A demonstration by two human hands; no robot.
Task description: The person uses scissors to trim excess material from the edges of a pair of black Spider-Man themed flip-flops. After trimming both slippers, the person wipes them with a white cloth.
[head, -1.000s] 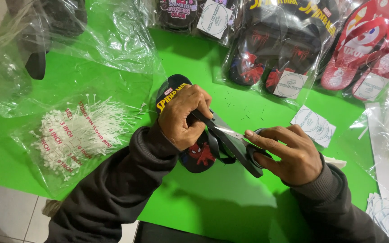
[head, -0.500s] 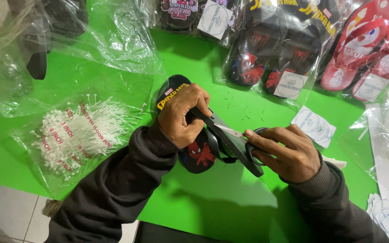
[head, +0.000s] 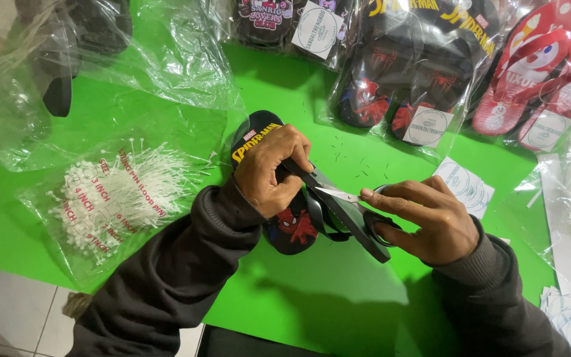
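Note:
A pair of small black flip-flops (head: 290,227) with a red cartoon print lies on the green table (head: 338,297). My left hand (head: 273,170) grips the flip-flops from above, fingers wrapped over the straps. My right hand (head: 424,218) holds black-handled scissors (head: 346,206), whose blades point left toward the straps beside my left fingers. What sits between the blades is hidden by my fingers.
A clear bag of white plastic loop pins (head: 110,198) lies at the left. Several bagged flip-flop pairs (head: 404,86) line the back, red ones (head: 536,73) at the far right. Round paper tags (head: 464,185) and empty clear bags (head: 166,59) lie around. Tiled floor shows at bottom left.
The scissors and my right hand have shifted slightly, with my fingers stretching further along the blades. My left hand keeps its grip on the flip-flops.

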